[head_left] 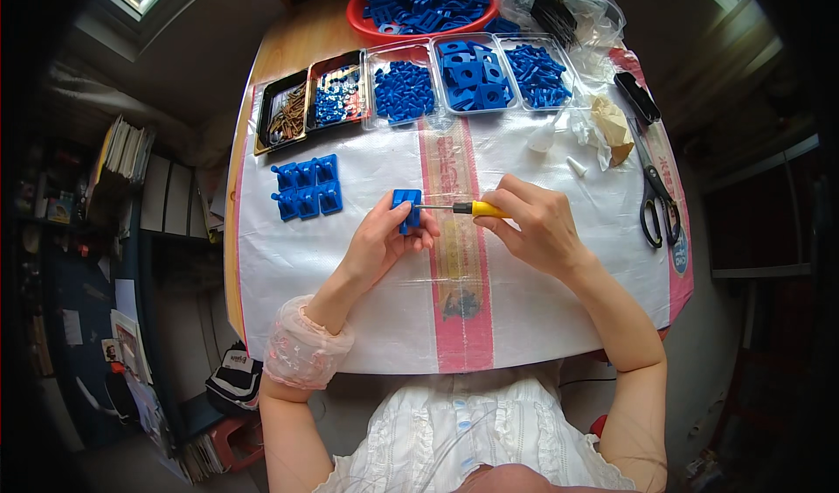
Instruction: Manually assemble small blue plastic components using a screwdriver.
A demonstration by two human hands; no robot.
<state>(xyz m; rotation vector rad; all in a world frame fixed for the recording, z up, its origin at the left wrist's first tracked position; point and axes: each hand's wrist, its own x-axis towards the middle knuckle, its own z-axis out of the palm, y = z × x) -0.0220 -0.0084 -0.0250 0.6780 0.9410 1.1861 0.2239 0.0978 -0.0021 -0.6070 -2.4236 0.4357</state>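
Note:
A small blue plastic part point(408, 199) is pinched between the thumb and fingers of my left hand point(391, 232), over the middle of the table. My right hand point(535, 224) grips a screwdriver point(492, 209) with a yellow and black handle. Its metal shaft lies level and points left, the tip meeting the side of the blue part. Whether a screw sits at the tip is too small to tell. To the left of my left hand, several assembled blue parts point(306, 187) lie in a tight block of rows.
Along the back stand a black tray of brass-coloured screws point(291, 113), a tray of small metal and blue pieces point(336, 95) and clear boxes of blue parts point(404, 91). Behind is a red basin point(357, 18). At right lie scissors point(654, 196), a white nozzle point(577, 167) and brown paper point(613, 130).

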